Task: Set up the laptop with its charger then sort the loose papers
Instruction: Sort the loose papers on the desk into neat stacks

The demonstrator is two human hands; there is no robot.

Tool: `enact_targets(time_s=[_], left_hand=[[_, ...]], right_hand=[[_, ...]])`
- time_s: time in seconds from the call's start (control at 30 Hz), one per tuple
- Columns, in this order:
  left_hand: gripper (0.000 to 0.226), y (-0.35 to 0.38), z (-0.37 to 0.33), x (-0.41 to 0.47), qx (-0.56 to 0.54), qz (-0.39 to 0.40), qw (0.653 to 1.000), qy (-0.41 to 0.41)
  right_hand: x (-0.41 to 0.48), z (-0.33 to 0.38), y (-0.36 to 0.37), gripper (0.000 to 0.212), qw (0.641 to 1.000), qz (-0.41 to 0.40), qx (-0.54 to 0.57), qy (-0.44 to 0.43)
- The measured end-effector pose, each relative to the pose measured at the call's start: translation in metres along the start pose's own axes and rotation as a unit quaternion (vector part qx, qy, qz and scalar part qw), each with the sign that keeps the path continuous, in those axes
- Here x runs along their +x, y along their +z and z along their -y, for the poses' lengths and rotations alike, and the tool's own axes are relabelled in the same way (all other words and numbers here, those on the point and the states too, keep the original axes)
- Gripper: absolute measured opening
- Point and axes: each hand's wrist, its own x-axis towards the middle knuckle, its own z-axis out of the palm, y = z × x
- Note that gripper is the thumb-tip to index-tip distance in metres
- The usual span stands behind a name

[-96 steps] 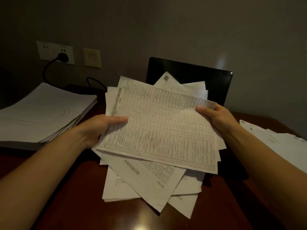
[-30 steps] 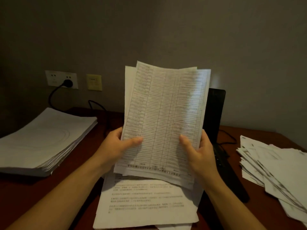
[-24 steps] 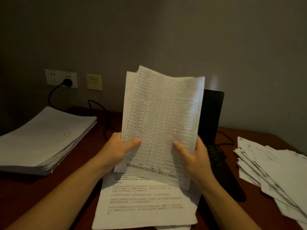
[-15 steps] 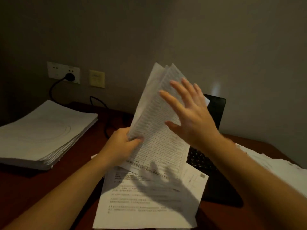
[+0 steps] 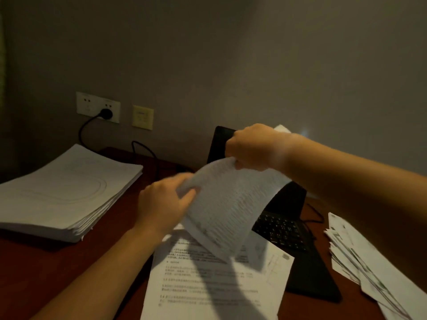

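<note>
The held sheaf (image 5: 228, 204) bows between both hands above the laptop (image 5: 288, 229). The left hand (image 5: 161, 204) grips its near left edge, fingers curled; the right hand (image 5: 251, 146) pinches its far top edge, apparently, the frame being blurred. The neat stack (image 5: 64, 192) lies leftward, nearer the left hand; the loose pile (image 5: 369, 269) lies rightward

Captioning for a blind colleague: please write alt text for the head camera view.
Two hands hold a curved bundle of printed sheets above a wooden desk, the left hand gripping its left edge, the right hand its top. Below lie loose papers and an open laptop, between a left stack and a right stack.
</note>
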Motion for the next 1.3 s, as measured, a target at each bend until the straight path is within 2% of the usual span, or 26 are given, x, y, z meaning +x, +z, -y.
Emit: enact_targets(time_s=[0.1, 0.13, 0.2, 0.27, 0.33, 0.37, 0.43, 0.5, 0.57, 0.67, 0.73, 0.8, 0.87, 0.97, 1.07, 1.13, 1.23, 1.3], left_hand=[[0.081, -0.004, 0.007, 0.007, -0.064, -0.074, 0.991, -0.094], [0.093, -0.005, 0.007, 0.009, -0.12, -0.082, 0.98, -0.139], [0.102, -0.006, 0.006, 0.012, -0.244, -0.071, 0.944, -0.21], [0.1, -0.007, 0.001, 0.015, -0.361, -0.022, 0.894, -0.263], [0.098, -0.005, -0.006, 0.014, -0.446, 0.05, 0.844, -0.293], [0.093, -0.005, -0.01, 0.012, -0.464, 0.083, 0.834, -0.287], [0.072, -0.002, -0.014, 0.01, -0.484, 0.12, 0.828, -0.257], [0.041, 0.0, -0.02, 0.007, -0.491, 0.115, 0.827, -0.246], [0.021, 0.003, -0.023, 0.004, -0.443, 0.09, 0.858, -0.246], [0.016, 0.006, -0.02, 0.001, -0.381, 0.06, 0.897, -0.215], [0.015, 0.006, -0.018, 0.001, -0.371, 0.049, 0.906, -0.197], [0.014, 0.007, -0.018, 0.0, -0.38, 0.043, 0.903, -0.195], [0.013, 0.007, -0.02, 0.0, -0.392, 0.049, 0.896, -0.204], [0.03, 0.006, -0.022, -0.002, -0.418, 0.067, 0.878, -0.222], [0.039, 0.007, -0.022, -0.002, -0.45, 0.095, 0.859, -0.227], [0.038, 0.009, -0.021, -0.004, -0.44, 0.127, 0.861, -0.221], [0.032, 0.013, -0.021, -0.008, -0.394, 0.17, 0.88, -0.204], [0.028, 0.014, -0.023, -0.01, -0.396, 0.167, 0.882, -0.19]], right_hand=[[-0.008, -0.035, 0.008, 0.03, 0.984, 0.029, 0.148, 0.097], [-0.012, -0.047, 0.013, 0.027, 0.97, 0.021, 0.205, 0.129], [-0.023, -0.065, 0.029, 0.026, 0.922, -0.031, 0.343, 0.176], [-0.038, -0.071, 0.049, 0.018, 0.836, -0.088, 0.516, 0.163], [-0.05, -0.061, 0.069, 0.016, 0.72, -0.114, 0.672, 0.13], [-0.053, -0.052, 0.08, 0.018, 0.665, -0.132, 0.725, 0.121], [-0.054, -0.029, 0.104, 0.022, 0.591, -0.175, 0.779, 0.12], [-0.054, 0.0, 0.123, 0.023, 0.519, -0.2, 0.819, 0.143], [-0.052, 0.03, 0.138, 0.028, 0.465, -0.222, 0.837, 0.185], [-0.047, 0.071, 0.156, 0.034, 0.422, -0.305, 0.809, 0.271], [-0.047, 0.09, 0.168, 0.03, 0.388, -0.332, 0.804, 0.306], [-0.048, 0.1, 0.176, 0.029, 0.373, -0.315, 0.823, 0.29], [-0.05, 0.104, 0.179, 0.03, 0.378, -0.294, 0.839, 0.26], [-0.056, 0.102, 0.174, 0.027, 0.385, -0.294, 0.843, 0.233], [-0.06, 0.099, 0.171, 0.03, 0.373, -0.348, 0.825, 0.245], [-0.06, 0.099, 0.172, 0.034, 0.366, -0.392, 0.798, 0.274], [-0.059, 0.103, 0.176, 0.029, 0.407, -0.397, 0.772, 0.283], [-0.06, 0.104, 0.174, 0.026, 0.431, -0.419, 0.748, 0.281]])
